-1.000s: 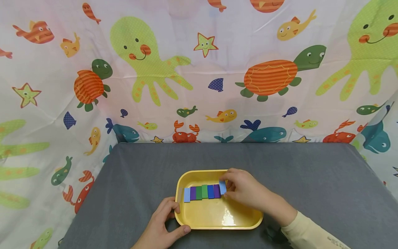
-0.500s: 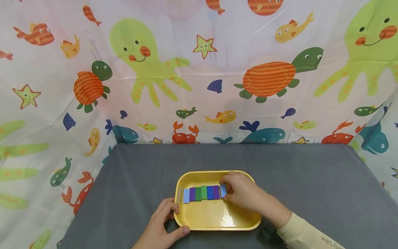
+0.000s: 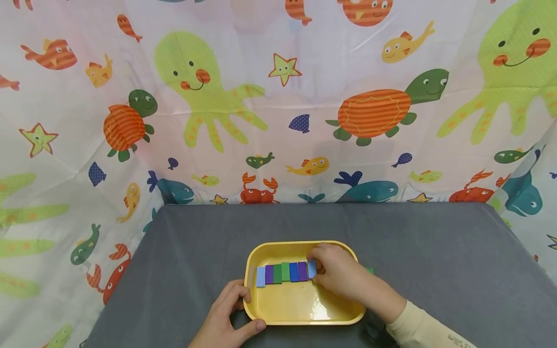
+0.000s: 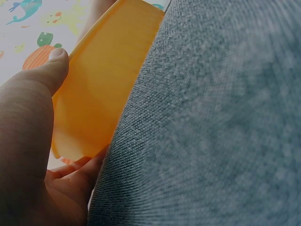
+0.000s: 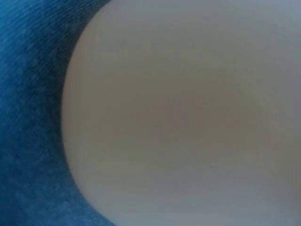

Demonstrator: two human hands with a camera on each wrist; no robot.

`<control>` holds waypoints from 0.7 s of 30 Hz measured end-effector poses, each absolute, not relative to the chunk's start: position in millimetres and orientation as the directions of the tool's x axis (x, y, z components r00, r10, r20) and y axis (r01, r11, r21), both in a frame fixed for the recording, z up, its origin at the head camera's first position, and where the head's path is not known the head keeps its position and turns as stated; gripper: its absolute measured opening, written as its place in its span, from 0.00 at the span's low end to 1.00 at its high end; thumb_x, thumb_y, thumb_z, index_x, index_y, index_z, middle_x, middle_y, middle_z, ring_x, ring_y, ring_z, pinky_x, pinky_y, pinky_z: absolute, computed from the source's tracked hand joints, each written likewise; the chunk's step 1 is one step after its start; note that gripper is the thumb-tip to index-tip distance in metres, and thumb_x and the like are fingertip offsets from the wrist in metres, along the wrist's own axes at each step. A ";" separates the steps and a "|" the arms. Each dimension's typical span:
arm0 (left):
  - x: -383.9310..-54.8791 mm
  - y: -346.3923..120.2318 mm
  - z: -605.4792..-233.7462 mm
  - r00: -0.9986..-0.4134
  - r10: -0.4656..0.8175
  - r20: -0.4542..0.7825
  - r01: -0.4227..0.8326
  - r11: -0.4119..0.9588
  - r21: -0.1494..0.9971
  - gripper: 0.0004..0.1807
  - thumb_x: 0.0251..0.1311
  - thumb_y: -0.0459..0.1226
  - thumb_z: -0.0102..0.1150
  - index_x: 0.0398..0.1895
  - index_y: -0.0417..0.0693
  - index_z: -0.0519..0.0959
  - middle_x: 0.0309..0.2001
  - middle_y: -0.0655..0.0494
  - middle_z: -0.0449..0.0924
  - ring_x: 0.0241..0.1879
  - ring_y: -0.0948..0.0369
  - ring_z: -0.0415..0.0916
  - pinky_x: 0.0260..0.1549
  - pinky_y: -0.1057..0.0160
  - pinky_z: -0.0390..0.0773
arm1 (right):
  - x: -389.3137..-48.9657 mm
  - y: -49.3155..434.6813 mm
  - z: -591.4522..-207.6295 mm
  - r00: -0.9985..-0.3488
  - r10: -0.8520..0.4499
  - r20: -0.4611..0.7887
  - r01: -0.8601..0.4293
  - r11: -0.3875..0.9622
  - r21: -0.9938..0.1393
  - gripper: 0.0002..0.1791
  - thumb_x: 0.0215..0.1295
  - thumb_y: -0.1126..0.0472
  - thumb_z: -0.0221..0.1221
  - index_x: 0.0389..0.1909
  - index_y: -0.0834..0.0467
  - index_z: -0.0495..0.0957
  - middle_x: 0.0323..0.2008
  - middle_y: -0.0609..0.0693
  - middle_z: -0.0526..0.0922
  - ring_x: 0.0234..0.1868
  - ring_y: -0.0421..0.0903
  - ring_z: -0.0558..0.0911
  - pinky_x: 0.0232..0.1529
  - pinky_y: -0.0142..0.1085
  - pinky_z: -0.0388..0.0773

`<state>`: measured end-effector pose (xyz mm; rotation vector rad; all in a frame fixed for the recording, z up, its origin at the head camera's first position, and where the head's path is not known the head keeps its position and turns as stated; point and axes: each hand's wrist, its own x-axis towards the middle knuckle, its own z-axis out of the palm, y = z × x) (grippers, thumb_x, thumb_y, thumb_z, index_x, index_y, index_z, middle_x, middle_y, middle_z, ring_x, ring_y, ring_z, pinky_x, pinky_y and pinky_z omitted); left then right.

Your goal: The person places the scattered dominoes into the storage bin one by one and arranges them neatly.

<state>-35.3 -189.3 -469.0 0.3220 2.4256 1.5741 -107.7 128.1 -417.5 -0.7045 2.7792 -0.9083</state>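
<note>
A yellow tray (image 3: 313, 309) stands on the grey cloth in the head view. Inside it, a row of small rectangular tiles in light blue, purple, green and dark blue runs along the middle. At the row's right end, my right hand (image 3: 341, 273) pinches a light blue tile (image 3: 311, 268) between thumb and fingers, right beside a purple tile (image 3: 302, 271). My left hand (image 3: 226, 314) grips the tray's front left corner, thumb at the front rim and fingers over the left rim. The left wrist view shows that thumb (image 4: 59, 66) against the tray's yellow outer wall (image 4: 103, 84).
Grey cloth (image 3: 209, 232) covers the table, with a sea-animal curtain (image 3: 270, 111) behind it. A bit of something green (image 3: 370, 271) shows past the right wrist. Something dark (image 3: 376, 331) lies under the right forearm. A blurred pale surface (image 5: 188, 113) fills most of the right wrist view.
The light blue tile in my right hand has gone from tilted to nearly straight, in line with the row's end. My left hand keeps its grip on the tray.
</note>
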 end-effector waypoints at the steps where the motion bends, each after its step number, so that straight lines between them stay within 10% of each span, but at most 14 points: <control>1: -34.9 -189.3 -469.2 -0.950 0.305 -0.072 0.058 0.395 0.917 0.23 0.64 0.45 0.81 0.49 0.56 0.73 0.62 0.56 0.72 0.58 0.54 0.75 0.52 0.65 0.84 | -107.5 128.1 -418.2 -0.879 -0.476 0.021 -0.397 0.709 -0.583 0.21 0.54 0.73 0.80 0.48 0.64 0.85 0.32 0.47 0.77 0.34 0.42 0.74 0.37 0.35 0.78; 21: -34.6 -187.9 -467.4 -0.951 0.298 -0.085 0.046 0.406 0.913 0.22 0.65 0.45 0.80 0.50 0.56 0.73 0.62 0.56 0.71 0.58 0.54 0.75 0.52 0.65 0.85 | -107.4 128.2 -421.5 -0.866 -0.500 0.020 -0.418 0.699 -0.580 0.23 0.56 0.73 0.80 0.52 0.63 0.86 0.37 0.48 0.79 0.37 0.43 0.78 0.39 0.34 0.84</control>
